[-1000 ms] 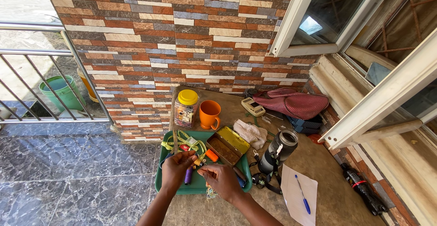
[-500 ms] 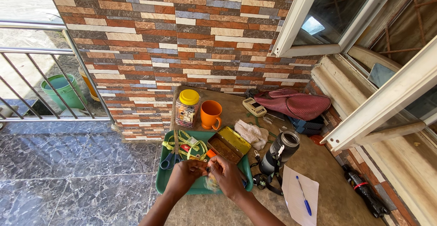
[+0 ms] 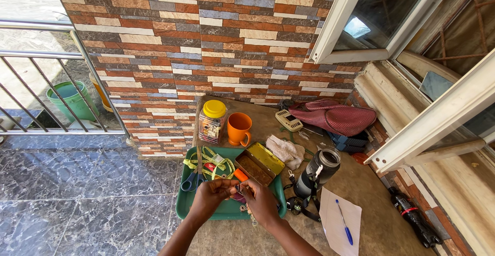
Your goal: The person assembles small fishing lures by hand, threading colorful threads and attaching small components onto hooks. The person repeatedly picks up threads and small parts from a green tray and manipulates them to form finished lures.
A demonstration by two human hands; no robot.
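Both hands meet over the near edge of a green tray, fingers pinched on a small item.

We note the left hand [image 3: 210, 198] and right hand [image 3: 259, 202] touching fingertip to fingertip above the green tray [image 3: 181, 209], fingers curled close together on a tiny object [image 3: 238, 189] too small for us to identify. In the tray, just beyond the hands, lie blue-handled scissors [image 3: 194, 179], a yellow tape measure [image 3: 212, 159] and an open yellow tin [image 3: 259, 163]. Farther off stand a jar with a yellow lid [image 3: 212, 122] and an orange mug [image 3: 239, 129]. To the right we record a dark flask [image 3: 318, 171] and a sheet of paper [image 3: 337, 224] bearing a blue pen [image 3: 344, 228].
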